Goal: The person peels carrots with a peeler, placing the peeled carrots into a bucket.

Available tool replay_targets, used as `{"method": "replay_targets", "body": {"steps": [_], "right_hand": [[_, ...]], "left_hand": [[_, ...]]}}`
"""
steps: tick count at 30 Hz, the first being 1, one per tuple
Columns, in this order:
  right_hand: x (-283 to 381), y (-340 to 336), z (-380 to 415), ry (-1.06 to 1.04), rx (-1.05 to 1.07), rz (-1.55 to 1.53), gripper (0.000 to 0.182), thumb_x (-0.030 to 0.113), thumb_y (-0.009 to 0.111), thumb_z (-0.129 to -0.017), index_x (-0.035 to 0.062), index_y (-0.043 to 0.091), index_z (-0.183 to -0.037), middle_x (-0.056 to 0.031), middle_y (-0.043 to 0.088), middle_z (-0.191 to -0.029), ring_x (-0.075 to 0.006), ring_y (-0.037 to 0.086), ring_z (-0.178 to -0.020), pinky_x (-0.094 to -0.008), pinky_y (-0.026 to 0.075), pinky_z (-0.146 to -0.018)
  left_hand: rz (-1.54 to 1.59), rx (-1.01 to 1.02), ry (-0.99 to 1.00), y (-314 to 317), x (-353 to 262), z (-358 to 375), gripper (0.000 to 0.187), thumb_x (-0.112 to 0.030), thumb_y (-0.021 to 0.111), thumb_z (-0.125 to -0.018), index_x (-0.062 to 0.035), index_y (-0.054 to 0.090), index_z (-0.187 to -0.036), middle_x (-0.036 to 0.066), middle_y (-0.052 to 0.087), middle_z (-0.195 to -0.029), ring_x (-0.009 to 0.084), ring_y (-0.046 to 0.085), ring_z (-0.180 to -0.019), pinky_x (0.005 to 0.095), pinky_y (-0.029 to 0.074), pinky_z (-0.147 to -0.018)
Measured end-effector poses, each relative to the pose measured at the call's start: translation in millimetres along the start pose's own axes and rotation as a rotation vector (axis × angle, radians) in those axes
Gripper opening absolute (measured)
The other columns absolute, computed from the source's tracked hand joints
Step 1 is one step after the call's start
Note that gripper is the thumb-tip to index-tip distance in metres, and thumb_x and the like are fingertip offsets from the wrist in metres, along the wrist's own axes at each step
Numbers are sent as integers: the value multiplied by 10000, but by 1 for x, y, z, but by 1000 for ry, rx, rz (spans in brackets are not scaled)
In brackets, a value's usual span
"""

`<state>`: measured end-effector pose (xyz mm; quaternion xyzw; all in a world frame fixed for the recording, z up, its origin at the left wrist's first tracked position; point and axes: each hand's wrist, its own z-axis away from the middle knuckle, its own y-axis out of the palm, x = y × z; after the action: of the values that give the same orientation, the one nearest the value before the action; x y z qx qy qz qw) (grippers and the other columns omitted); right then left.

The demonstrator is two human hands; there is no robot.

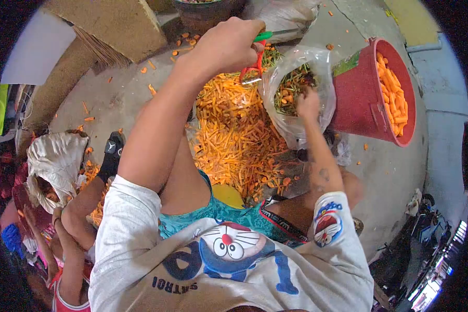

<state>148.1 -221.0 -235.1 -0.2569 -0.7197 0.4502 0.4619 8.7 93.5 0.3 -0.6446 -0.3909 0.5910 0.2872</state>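
My left hand (226,46) is raised over the peel pile, its fingers wrapped round a peeler (256,65) with red and green plastic and a metal blade pointing down. Inside the mouth of a clear plastic bag (291,134) is my right hand (308,104), close to green stalks and orange carrot ends (288,93); its fingertips are blurred and partly hidden among them. Between my legs spreads a big heap of carrot peelings (234,135). Just right of the bag, a red bucket (351,99) lies tilted towards me, holding peeled carrots (392,96).
A white sack (291,18) and a dark tub (205,10) stand at the far side. Carrot scraps dot the concrete floor (125,99). To the left sits another person (73,260) near a whitish sack (57,161). Cardboard (109,26) leans at upper left.
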Motion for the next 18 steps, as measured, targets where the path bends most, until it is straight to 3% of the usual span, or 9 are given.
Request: {"method": "replay_targets", "body": {"steps": [2,5,7,12,14,15,17,18], "right_hand": [[-27,-10,-8,28,-17,137,351,137,610,-846,27,691,-1169,-195,674,-1182,-392,618,-1120,-471,490,-990],[-72,-14,-6,-97,16,403,407,141,649,-822,44,673,-1216,-177,622,-1290,-402,546,-1228,-469,456,-1059],[-100,-14,-9,-6,538,584,507,154,581,-905,75,524,-1402,-160,475,-1472,-378,513,-1322,-492,470,-1059],[-101,-17,-16,114,494,435,366,122,506,-985,72,571,-1342,-180,485,-1442,-384,534,-1290,-502,481,-1029],[-145,9,-23,-215,374,620,414,119,584,-949,81,576,-1360,-209,605,-1274,-367,590,-1177,-473,506,-947],[-141,10,-27,-214,375,616,414,119,584,-949,81,576,-1360,-209,605,-1274,-367,590,-1177,-473,506,-947],[-131,-11,-35,-152,358,32,401,181,584,-991,82,557,-1379,-186,640,-1157,-295,636,-1026,-422,522,-855],[-112,-28,-38,112,491,-49,437,291,592,-1022,48,545,-1383,-117,656,-1080,-215,616,-908,-368,511,-804]], "left_hand": [[12,9,-2,-2,1,-1,240,-148,681,-852,-10,634,-1042,246,689,-909,439,676,-896,482,526,-767],[50,18,20,-6,1,0,230,-145,675,-862,-9,632,-1043,248,685,-897,443,670,-873,476,526,-763],[17,13,7,-8,2,-1,222,-142,672,-872,-6,629,-1042,251,682,-892,450,666,-861,476,527,-760],[56,31,28,-1,2,-4,216,-123,669,-865,1,620,-1036,255,680,-891,458,664,-875,484,526,-756],[73,16,53,-1,4,-4,216,-117,670,-861,3,617,-1032,257,679,-891,461,664,-882,487,525,-756],[47,18,63,0,6,-5,223,-127,672,-860,3,615,-1032,258,680,-896,464,664,-890,493,524,-758],[29,21,81,2,1,-4,230,-136,674,-859,3,614,-1032,259,681,-900,466,664,-897,500,523,-760],[21,30,62,1,-3,-4,236,-148,673,-860,1,614,-1033,261,682,-901,467,665,-899,508,521,-761]]}}
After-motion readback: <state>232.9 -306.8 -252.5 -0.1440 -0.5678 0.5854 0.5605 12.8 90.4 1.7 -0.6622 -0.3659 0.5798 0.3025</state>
